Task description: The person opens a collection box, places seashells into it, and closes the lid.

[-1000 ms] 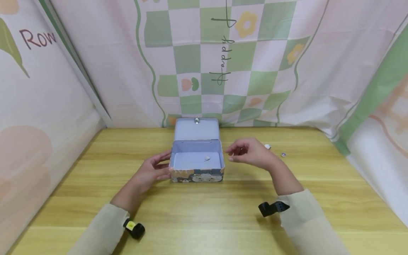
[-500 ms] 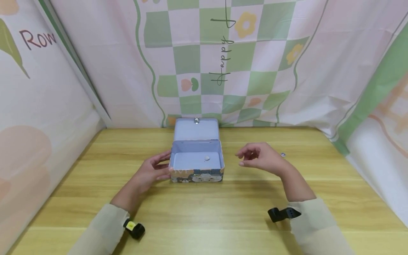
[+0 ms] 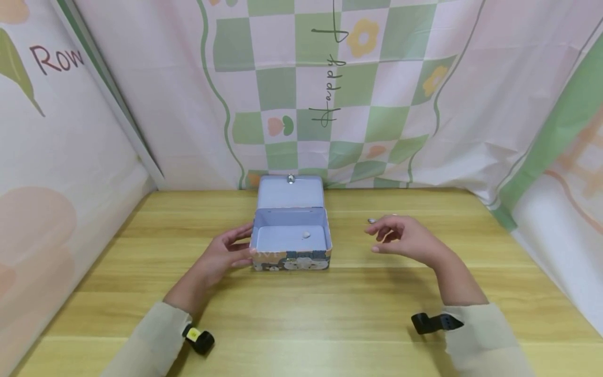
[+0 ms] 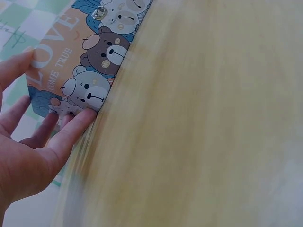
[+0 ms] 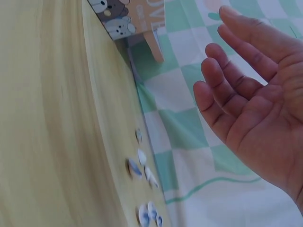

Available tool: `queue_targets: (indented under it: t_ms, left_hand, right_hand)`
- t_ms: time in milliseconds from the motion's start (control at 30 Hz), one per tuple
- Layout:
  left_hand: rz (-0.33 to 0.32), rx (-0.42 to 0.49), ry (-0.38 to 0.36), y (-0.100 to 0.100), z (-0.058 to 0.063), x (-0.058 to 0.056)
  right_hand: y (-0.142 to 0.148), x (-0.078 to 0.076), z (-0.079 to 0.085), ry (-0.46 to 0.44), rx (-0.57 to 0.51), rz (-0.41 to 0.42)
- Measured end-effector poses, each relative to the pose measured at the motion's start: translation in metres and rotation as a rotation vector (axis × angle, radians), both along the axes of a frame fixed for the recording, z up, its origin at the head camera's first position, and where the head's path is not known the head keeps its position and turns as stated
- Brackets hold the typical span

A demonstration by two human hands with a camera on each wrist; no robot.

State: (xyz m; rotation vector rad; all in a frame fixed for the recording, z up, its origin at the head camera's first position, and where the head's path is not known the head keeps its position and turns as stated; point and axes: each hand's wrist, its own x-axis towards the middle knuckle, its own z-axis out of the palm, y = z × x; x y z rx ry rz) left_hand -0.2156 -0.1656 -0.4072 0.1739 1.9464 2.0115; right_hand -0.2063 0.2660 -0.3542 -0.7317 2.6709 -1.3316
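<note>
A tin box printed with bears stands with its lid raised, showing a pale blue inside. One small whitish shell lies on its floor. My left hand rests against the box's left side, with fingertips spread at the side and front corner, also visible in the left wrist view. To the right of the box my right hand hovers over the table, fingers loosely bent and nothing between them. Several small blue-and-white shells lie beneath and beyond it; in the head view the hand mostly covers them, leaving one shell showing.
The wooden table ends at the back against a green-and-white checked cloth. Further printed cloths hang at the left and right sides. A black wrist camera is strapped at the right sleeve.
My right hand has drawn away from the box toward the right and slightly nearer to me, uncovering a shell behind its fingertips. My left hand and the box have stayed in place.
</note>
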Motion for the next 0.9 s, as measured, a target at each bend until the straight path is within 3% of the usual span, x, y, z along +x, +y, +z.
queue_targets:
  t_ms: [300, 600, 900]
  left_hand:
    - [0.002, 0.006, -0.004, 0.0, 0.0, 0.0]
    - [-0.006, 0.017, 0.001, 0.0, 0.0, 0.0]
    - [-0.01, 0.017, 0.005, 0.0, 0.0, 0.0]
  right_hand:
    - [0.025, 0.005, -0.009, 0.012, -0.035, -0.035]
    - [0.049, 0.009, -0.015, 0.019, 0.039, -0.081]
    - [0.067, 0.012, -0.016, -0.096, 0.064, -0.128]
